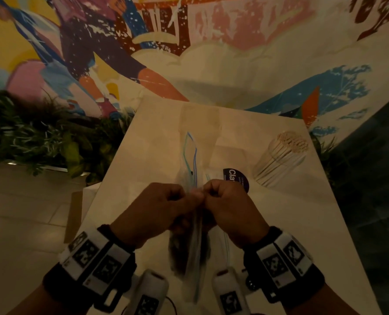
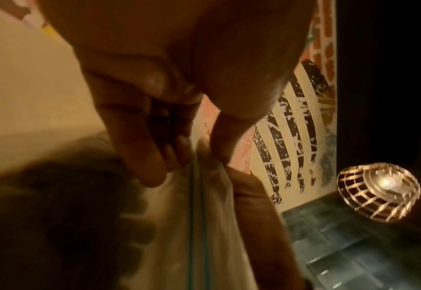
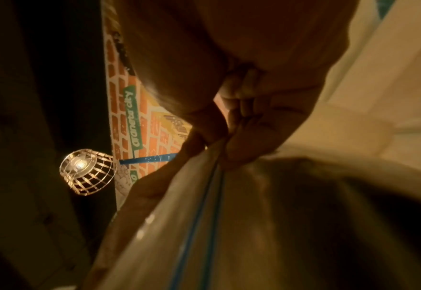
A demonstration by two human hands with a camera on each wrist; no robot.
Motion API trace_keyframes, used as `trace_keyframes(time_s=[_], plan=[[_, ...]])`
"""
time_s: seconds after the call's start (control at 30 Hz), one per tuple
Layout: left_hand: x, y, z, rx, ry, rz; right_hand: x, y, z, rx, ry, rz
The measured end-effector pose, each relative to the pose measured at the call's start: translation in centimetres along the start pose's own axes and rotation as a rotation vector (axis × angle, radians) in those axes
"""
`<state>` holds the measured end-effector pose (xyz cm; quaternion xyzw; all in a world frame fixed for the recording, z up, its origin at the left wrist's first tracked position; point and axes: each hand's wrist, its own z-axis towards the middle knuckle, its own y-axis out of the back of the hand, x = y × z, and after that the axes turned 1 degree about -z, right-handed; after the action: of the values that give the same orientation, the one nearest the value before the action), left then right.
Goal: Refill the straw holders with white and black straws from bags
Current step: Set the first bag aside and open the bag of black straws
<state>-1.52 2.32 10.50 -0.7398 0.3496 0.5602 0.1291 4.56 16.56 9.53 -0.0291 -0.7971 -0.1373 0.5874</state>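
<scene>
Dim warm light over a pale smooth table [image 1: 279, 223], with a painted mural wall [image 1: 189, 42] behind it and leafy dark greenery [image 1: 41, 137] off to your left. You hold a clear zip bag [image 1: 197, 251] up over the near table edge. It's thin crinkly plastic with blue-green zip strips running along its mouth, and a dark mass inside is blurred; likely the black straws, cannot tell for sure.

Your left hand [image 1: 159, 210] has its fingers curled, pinching one lip of the bag at the top. Your right hand [image 1: 231, 208] does the same on the other lip, knuckles nearly touching the left. The left wrist view shows thumb and fingers [image 2: 152, 168] clamped on the plastic right beside the zip line; the right wrist view shows its fingers [image 3: 241, 149] bunching the film at the same end.

Farther out, a second clear bag [image 1: 190, 155] lies flat and slack, blue zip mouth gaping. To your right a clear round holder [image 1: 277, 164] leans, packed with thin white straws [image 1: 291, 142], round ends bunched at the top. A dark round sticker [image 1: 235, 178] sits on the table just past your right hand. A woven cage lamp [image 2: 378, 191] glows in both wrist views.
</scene>
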Motion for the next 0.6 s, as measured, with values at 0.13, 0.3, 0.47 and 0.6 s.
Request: trace_keyframes(time_s=[0.13, 0.3, 0.47, 0.6], plan=[[0.9, 0.9, 0.1, -0.036, -0.007, -0.323, -0.9, 0.7, 0.2, 0.017, -0.083, 0.247], [3.1, 3.6, 0.7, -0.276, 0.075, -0.677, -2.7, 4.1, 0.9, -0.112, -0.139, 0.381], [5.5, 6.4, 0.2, -0.194, -0.078, -0.846, -4.2, 7.6, 1.6, -0.246, -0.139, 0.508], [7.6, 5.0, -1.0, 0.071, -0.108, -0.090, -4.6, 6.1, 1.7, -0.170, -0.147, 0.517]])
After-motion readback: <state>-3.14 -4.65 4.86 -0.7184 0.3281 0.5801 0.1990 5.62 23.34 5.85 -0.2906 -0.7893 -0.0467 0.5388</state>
